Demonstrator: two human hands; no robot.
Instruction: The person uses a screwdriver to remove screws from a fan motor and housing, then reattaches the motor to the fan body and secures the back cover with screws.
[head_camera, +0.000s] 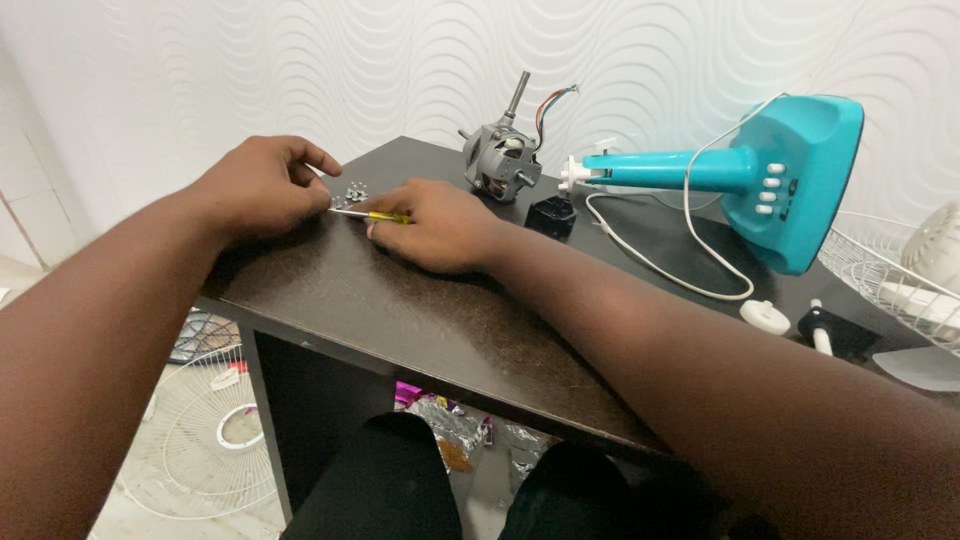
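your right hand (435, 228) lies on the dark table (400, 310) with its fingers curled shut around a small screwdriver (372, 214) with a yellow handle, the thin shaft pointing left toward your left hand (265, 187). your left fingers are pinched together at the shaft's tip; whether a screw sits between them is too small to tell. just behind the tip, near the table's far edge, lies a small heap of screws (352, 191).

the heap sits close to the edge, so a nudge from your left knuckles or a sweep of the shaft could, i judge, send screws off onto the floor, where a white fan grille (205, 440) and clutter would hide them. a slip of the tip could also jab your left fingertips, since they sit right at it.

counts: one screwdriver; one grey fan motor (503, 158) standing behind your right hand, its shaft up and coloured wires loose; one small black part (551, 216) beside it; one teal fan base (760, 180) lying on its side, with four white buttons and one white cord (660, 265); one white round cap (765, 316); one black knob piece (830, 330); a second wire grille (890, 270) at the right. the screws are too small to count, though there look to be several.
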